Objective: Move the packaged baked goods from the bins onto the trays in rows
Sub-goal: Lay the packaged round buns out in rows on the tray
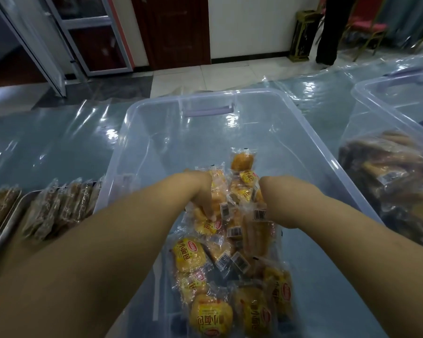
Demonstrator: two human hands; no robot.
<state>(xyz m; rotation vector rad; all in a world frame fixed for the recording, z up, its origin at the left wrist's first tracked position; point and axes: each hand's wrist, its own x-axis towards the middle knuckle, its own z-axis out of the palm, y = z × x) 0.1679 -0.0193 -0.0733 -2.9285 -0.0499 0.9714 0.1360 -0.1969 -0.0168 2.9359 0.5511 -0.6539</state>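
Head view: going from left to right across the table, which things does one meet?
First the metal tray with brown packs → middle clear bin holding yellow bread packs → right clear bin holding darker packs.

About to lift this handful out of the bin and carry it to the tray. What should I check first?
1. Left hand grip: fingers curl down onto the bread packets. Ok.
2. Right hand grip: fingers are hidden among the packets. Cannot tell.
3. Stock in the clear bin: many packets remain. Ok.
4. Tray position: right beside the bin, on the left. Ok.
5. Free room on the tray: rows of brown packets fill the visible part, and the left arm hides the rest. Cannot tell.
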